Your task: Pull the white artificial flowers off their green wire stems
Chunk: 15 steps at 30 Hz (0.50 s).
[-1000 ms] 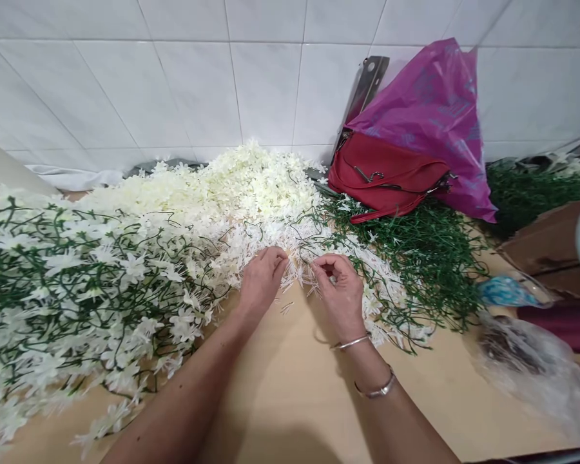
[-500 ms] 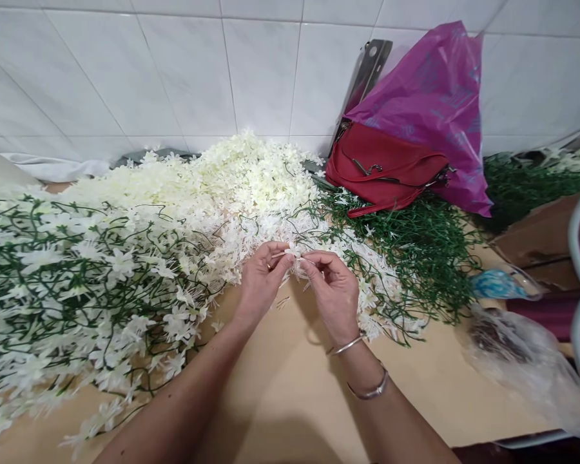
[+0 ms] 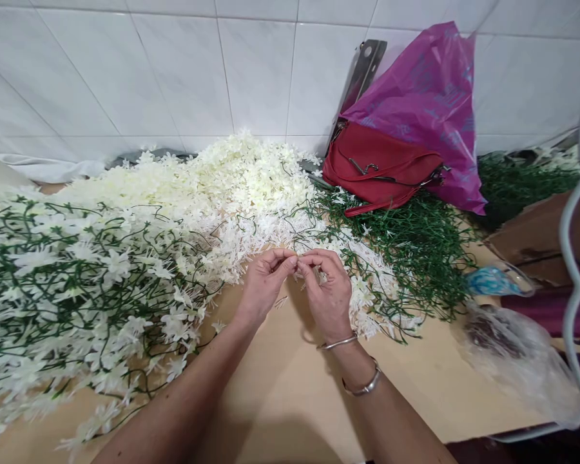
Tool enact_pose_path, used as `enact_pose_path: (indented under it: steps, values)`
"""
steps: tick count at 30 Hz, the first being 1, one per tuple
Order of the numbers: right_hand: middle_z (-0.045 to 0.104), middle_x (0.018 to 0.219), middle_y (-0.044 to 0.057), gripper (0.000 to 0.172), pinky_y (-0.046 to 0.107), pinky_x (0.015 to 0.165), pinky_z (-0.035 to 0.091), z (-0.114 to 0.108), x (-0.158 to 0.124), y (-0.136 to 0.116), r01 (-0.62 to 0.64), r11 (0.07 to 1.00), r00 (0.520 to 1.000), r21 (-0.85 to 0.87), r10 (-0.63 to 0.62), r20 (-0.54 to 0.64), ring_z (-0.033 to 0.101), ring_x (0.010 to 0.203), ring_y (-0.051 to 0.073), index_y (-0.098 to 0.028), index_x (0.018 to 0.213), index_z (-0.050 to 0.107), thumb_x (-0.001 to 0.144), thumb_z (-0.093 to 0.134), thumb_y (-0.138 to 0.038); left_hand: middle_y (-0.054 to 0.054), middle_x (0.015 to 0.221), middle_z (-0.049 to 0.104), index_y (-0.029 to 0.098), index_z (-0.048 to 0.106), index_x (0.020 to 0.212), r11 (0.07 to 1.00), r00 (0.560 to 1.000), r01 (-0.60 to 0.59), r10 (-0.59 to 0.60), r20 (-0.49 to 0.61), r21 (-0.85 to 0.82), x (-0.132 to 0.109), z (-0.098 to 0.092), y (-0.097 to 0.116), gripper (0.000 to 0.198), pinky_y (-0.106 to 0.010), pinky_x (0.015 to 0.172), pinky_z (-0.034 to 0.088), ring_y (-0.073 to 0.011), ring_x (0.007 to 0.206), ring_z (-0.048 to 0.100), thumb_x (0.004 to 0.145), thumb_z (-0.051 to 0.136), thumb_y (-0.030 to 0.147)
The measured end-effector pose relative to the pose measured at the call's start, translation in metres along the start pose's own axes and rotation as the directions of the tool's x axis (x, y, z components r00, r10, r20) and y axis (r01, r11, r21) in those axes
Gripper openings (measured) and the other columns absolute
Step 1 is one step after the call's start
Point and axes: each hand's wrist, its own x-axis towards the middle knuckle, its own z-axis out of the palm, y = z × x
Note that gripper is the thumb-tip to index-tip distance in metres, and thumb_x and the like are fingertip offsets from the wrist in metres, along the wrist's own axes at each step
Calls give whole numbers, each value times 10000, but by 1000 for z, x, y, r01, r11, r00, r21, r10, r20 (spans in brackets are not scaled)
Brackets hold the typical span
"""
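Observation:
My left hand (image 3: 263, 287) and my right hand (image 3: 327, 290) meet fingertip to fingertip over the table, both pinched closed. Between them is a small white artificial flower, now almost wholly hidden by the fingers. Just behind the hands spreads a heap of white stamen pieces (image 3: 280, 229). Cream-white petal blossoms (image 3: 241, 174) are piled beyond it, against the wall. To the left lies a large mass of assembled white flowers on green stems (image 3: 118, 267). Bare green stems (image 3: 415, 248) lie to the right of my right hand.
A red handbag (image 3: 381, 164) rests on the green stems, with a purple plastic bag (image 3: 425, 96) behind it against the tiled wall. A clear plastic bag (image 3: 517, 361), a blue-and-white bundle (image 3: 490, 281) and brown cardboard (image 3: 536, 232) lie at the right. A white curved tube (image 3: 571, 258) crosses the right side.
The white flower showed between my fingertips before; now the fingertips have closed together and cover it. The view has shifted slightly.

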Motion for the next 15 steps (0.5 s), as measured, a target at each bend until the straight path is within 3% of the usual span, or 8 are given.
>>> enact_pose_path:
  steps: [6,11,15]
  values:
    - [682,991,63,136,393,928,527,0,0,1,-24,1000,999,-13,23,-25,660,1001,226,-232,859,687,968,606,-235,-15,813,717,143,757,898,998,998,42,-40,54,-37,-1,1,-5,277,-257,808,519,-123,775,628,781,857,374]
    - [683,1050,76,55,362,832,540,0,2,6,-207,965,978,161,207,15,646,967,219,-215,896,701,890,682,-266,-20,863,741,158,754,893,972,987,153,-142,70,-177,0,0,-10,340,-278,852,552,-125,797,667,718,913,402]
    - [722,1045,78,290,337,744,565,-2,7,16,-373,859,928,350,337,163,662,884,206,-225,1107,689,849,746,-343,-14,859,733,159,718,914,987,989,116,-105,103,-109,-1,0,-5,367,-277,873,563,-127,818,684,751,892,438]
